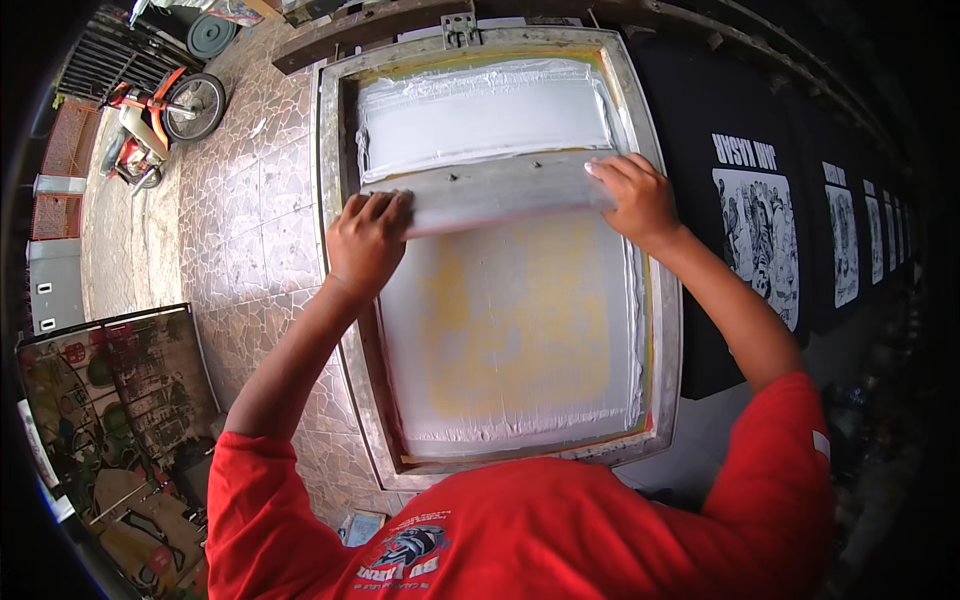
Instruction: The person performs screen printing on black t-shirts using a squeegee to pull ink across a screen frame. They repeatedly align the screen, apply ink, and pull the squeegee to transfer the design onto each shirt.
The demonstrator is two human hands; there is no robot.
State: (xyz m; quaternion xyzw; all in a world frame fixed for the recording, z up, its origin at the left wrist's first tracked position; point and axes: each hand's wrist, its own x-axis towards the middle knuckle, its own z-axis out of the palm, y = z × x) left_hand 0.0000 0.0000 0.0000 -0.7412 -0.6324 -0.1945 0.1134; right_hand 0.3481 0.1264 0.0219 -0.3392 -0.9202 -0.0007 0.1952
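The fingers of the left hand (366,240) and right hand (638,203) grip opposite ends of a grey squeegee (500,193), which spans between them above a framed screen (667,345); white ink (480,115) lies beyond, black printed fabric (690,125) right.

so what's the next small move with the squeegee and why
Probably draw the squeegee evenly toward the body: it sits toward the far end of the screen frame, with thick white ink beyond it, while a yellowish area shows through on the near side.
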